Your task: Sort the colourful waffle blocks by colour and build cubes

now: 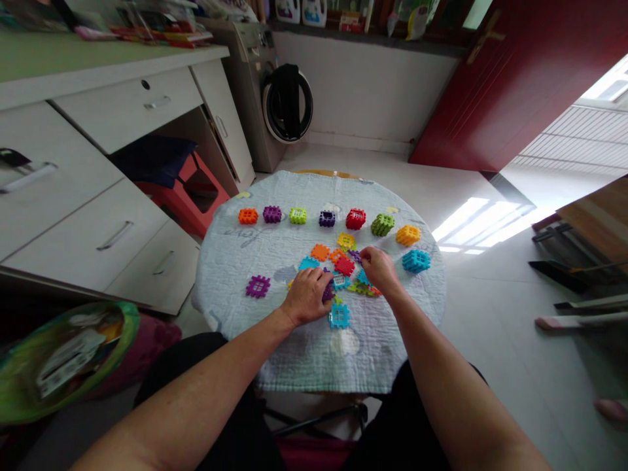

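Loose plastic pieces lie in a pile at the middle of the cloth-covered round table, among them a red piece, an orange piece and a yellow piece. My left hand rests on the pile's left side, fingers bent over a purple piece; whether it grips that piece is unclear. At the right side, the fingertips of my right hand pinch a small dark purple piece. A blue piece lies nearest me, and a purple square lies apart at the left.
Several assembled blocks line the table's far side, from an orange block to a yellow block, with a blue block at the right. A bin and red stool stand left.
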`<state>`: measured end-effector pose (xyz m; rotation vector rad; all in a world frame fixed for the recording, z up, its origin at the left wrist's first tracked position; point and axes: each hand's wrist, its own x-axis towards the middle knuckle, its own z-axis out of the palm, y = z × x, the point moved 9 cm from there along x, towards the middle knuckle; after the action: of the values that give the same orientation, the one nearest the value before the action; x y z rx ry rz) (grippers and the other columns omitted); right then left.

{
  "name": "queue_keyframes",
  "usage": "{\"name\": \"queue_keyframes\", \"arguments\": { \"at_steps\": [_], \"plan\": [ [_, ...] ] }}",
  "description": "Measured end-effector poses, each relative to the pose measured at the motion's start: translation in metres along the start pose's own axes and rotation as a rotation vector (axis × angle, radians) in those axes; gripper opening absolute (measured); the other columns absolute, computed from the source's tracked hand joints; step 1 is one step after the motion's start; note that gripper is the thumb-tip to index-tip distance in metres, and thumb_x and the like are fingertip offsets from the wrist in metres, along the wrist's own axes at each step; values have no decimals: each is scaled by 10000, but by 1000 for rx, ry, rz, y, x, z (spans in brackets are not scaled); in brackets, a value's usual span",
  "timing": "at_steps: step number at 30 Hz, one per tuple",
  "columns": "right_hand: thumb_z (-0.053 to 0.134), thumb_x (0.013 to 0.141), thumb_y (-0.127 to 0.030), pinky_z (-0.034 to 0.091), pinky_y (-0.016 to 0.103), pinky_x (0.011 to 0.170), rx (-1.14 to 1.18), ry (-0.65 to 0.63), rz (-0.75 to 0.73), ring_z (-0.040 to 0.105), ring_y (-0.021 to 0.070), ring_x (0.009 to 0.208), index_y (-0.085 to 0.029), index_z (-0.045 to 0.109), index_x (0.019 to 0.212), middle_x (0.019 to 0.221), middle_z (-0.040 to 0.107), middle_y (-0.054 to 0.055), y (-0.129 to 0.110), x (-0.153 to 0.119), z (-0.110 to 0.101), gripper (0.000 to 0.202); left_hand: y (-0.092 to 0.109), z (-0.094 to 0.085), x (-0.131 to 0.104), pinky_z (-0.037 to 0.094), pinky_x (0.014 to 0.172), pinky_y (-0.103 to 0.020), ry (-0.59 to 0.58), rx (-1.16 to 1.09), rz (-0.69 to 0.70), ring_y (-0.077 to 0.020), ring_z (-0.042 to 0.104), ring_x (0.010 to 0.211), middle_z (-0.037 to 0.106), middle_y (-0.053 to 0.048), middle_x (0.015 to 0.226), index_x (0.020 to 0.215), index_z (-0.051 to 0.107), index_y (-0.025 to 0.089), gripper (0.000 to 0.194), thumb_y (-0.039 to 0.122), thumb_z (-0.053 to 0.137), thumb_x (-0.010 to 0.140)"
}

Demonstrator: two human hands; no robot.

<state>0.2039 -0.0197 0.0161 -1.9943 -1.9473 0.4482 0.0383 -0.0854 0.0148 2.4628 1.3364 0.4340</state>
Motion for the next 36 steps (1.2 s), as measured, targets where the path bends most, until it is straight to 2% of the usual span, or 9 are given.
{"name": "queue_keyframes", "arguments": {
  "at_steps": [3, 7, 9, 11, 14, 19, 26, 31, 36],
  "plan": [
    [491, 810, -162, 402, 280, 821, 44, -48, -163, 608, 183, 876, -171, 687, 927, 912, 704, 61, -23, -7, 9, 229, -16, -26, 6, 443, 878, -401, 69, -107, -33, -265, 557, 936, 580, -107, 1039, 1130, 572, 174, 481, 313, 650, 676],
    [530, 792, -167, 327, 352, 1005, 40, -141, -512, 520, 221, 1120, -148, 597, 1193, 1217, 625, 97, -73, -35, 35, 407, -75, -83, 4, 488, 826, -328, 262, -350, -197, -195, 593, 884, 585, -68, 1009, 1073, 560, 175, 432, 299, 655, 671],
    [548, 757, -145, 291, 383, 1048, -2, -191, -571, 419, 247, 1230, -138, 485, 1334, 1363, 522, 106, -85, -45, 51, 581, -104, -97, -4, 503, 813, -337, 258, -449, -278, -185, 605, 849, 595, -47, 954, 1075, 556, 175, 455, 331, 674, 665],
    [543, 741, -124, 286, 407, 1056, -46, -235, -560, 345, 270, 1278, -147, 425, 1387, 1423, 462, 95, -89, -50, 63, 656, -122, -106, -12, 502, 846, -360, 248, -486, -307, -187, 611, 872, 600, -45, 963, 1074, 564, 177, 474, 348, 696, 652],
    [516, 766, -117, 288, 425, 1055, -87, -272, -530, 338, 282, 1266, -178, 464, 1356, 1396, 493, 70, -90, -51, 73, 595, -134, -106, -19, 497, 889, -381, 220, -535, -315, -197, 614, 932, 609, -62, 1011, 1097, 568, 175, 502, 346, 712, 648],
    [524, 773, -120, 325, 405, 1020, -127, -289, -527, 399, 266, 1185, -205, 553, 1255, 1250, 579, 81, -92, -50, 72, 491, -136, -97, -18, 490, 913, -386, 148, -606, -317, -199, 622, 953, 641, -62, 995, 1113, 572, 178, 510, 318, 713, 643],
    [568, 739, -216, 325, 413, 1022, -90, -304, -554, 387, 279, 1202, -170, 553, 1257, 1303, 542, 93, -94, -52, 69, 519, -125, -96, -24, 473, 925, -361, 65, -493, -255, -194, 619, 970, 653, -64, 1060, 1173, 559, 188, 540, 230, 667, 646],
    [584, 745, -214, 321, 413, 1020, -110, -336, -559, 409, 274, 1200, -174, 565, 1238, 1283, 563, 98, -95, -53, 70, 495, -134, -99, -38, 448, 973, -369, 54, -461, -304, -211, 609, 1043, 644, -69, 1152, 1179, 565, 201, 556, 225, 660, 632],
    [606, 744, -231, 322, 414, 1014, -123, -356, -581, 421, 277, 1196, -185, 562, 1242, 1267, 572, 103, -95, -53, 71, 501, -143, -99, -44, 462, 944, -341, -40, -394, -291, -214, 627, 1011, 670, -63, 1098, 1187, 573, 204, 577, 227, 656, 617]
  ]
}}
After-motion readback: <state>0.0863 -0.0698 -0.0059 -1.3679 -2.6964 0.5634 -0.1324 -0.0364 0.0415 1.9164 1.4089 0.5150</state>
